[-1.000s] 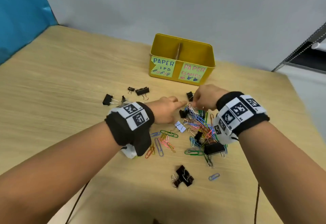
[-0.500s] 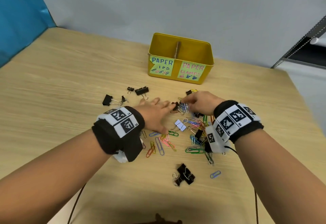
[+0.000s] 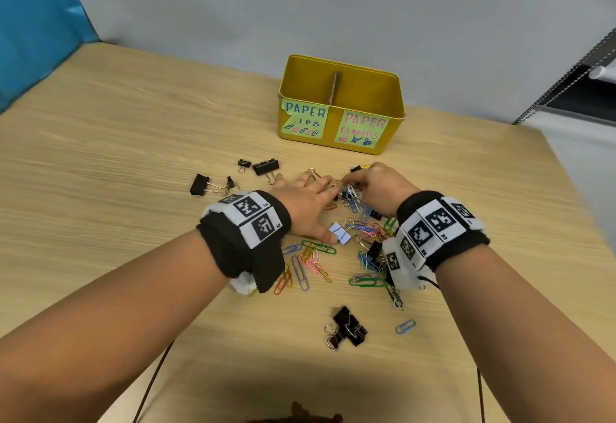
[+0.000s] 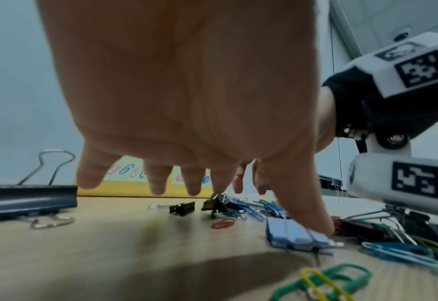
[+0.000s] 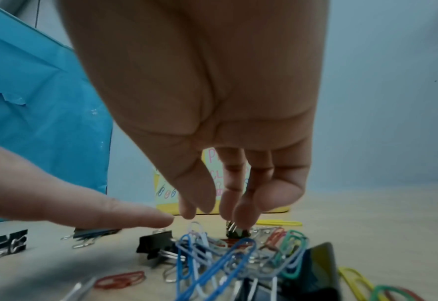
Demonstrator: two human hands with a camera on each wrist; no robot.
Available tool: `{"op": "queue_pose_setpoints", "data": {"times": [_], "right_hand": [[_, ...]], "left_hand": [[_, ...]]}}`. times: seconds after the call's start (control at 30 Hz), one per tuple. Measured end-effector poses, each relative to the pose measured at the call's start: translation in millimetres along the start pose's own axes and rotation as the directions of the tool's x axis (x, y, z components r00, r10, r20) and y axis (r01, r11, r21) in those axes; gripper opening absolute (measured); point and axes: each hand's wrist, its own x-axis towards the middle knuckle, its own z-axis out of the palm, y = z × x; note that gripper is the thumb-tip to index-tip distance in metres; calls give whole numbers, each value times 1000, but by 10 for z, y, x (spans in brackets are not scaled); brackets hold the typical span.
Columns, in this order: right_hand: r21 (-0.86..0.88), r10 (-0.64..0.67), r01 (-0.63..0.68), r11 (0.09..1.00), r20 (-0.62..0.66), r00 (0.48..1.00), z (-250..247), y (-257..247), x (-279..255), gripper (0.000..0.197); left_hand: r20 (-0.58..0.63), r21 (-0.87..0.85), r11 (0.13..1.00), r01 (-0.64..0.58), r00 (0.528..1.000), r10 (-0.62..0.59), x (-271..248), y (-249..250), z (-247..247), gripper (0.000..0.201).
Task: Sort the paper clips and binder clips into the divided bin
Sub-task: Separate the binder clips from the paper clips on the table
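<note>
- The surface (image 3: 110, 162) was pale wood-grain laminate, meeting a plain grey wall (image 3: 300, 6), with a blue sheet (image 3: 33, 22) at the left.
- A glossy yellow divided bin (image 3: 341, 124) stood at the far side, with paper labels on its front.
- Thin, looped, coloured paper clips (image 3: 311, 257) and black, wedge-shaped binder clips (image 3: 348, 326) lay scattered near it.
- The left hand (image 3: 305, 204) lay flat with its grip apart, thumb touching a pale blue binder clip (image 4: 293, 235).
- The right hand (image 3: 380, 187) had its grip pinched on a small dark binder clip (image 5: 237, 233).
</note>
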Motion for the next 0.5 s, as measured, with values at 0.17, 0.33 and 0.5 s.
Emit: {"op": "queue_pose_setpoints", "data": {"times": [0.17,0.33,0.5], "right_hand": [[33,61,-61,998,16,998,-64,81,-109,48],[99,66,-60,993,-54,996,-65,79,-101,32],[21,-30,27,999,133,991,12,-18,-113,29]], "left_hand": [[42,16,999,29,999,-30,-11,-64,-23,91],[26,-19,998,55,998,-54,-51,-144,-21,93],[42,-3,997,74,996,-74,-60,-168,17,95]]}}
